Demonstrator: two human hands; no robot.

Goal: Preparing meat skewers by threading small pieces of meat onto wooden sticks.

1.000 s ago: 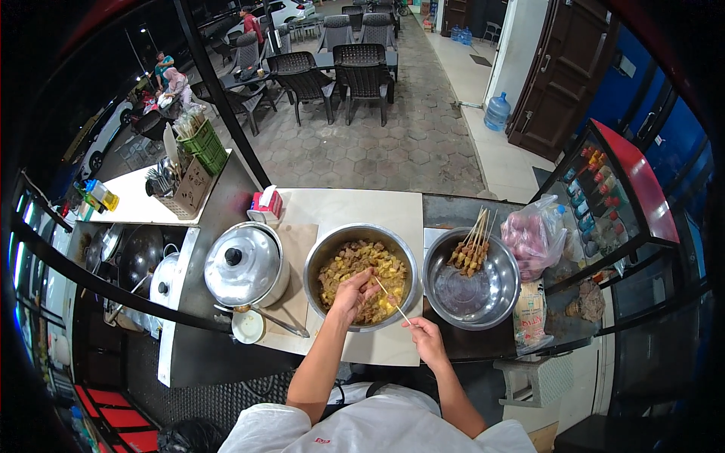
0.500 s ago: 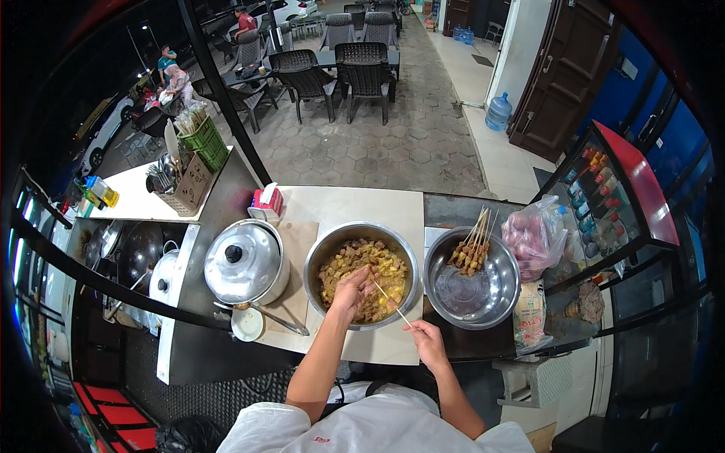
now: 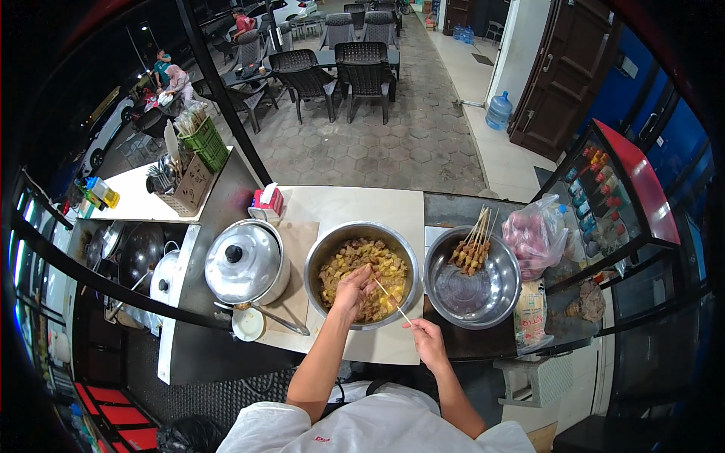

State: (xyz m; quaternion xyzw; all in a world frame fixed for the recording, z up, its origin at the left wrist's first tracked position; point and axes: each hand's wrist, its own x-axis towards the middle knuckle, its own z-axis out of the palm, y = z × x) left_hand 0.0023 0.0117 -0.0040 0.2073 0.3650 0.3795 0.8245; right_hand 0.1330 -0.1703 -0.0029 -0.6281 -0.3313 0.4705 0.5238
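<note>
A steel bowl (image 3: 311, 296) of yellow-sauced meat pieces (image 3: 362, 257) stands in front of me on the counter. My left hand (image 3: 353, 291) is over the bowl, fingers drawn together by the upper end of a thin wooden skewer (image 3: 389, 294); what they pinch is hidden. Closed round the skewer's lower end, my right hand (image 3: 429, 341) is at the bowl's near right rim. A small brownish piece appears to be on the skewer. To the right, a second steel bowl (image 3: 468, 302) has several loaded meat skewers (image 3: 472, 253) leaning on its far side.
Left of the bowl are a lidded pot (image 3: 242, 264), a small white dish (image 3: 248, 325), a metal spoon (image 3: 283, 320) and a tissue pack (image 3: 266, 202). A plastic bag (image 3: 535, 238) and a glass display case (image 3: 604, 196) stand to the right. Chairs (image 3: 366, 75) and people are beyond.
My hands and the skewer stay almost in place, with hardly any shift. Far off at the left, the people have shifted a little.
</note>
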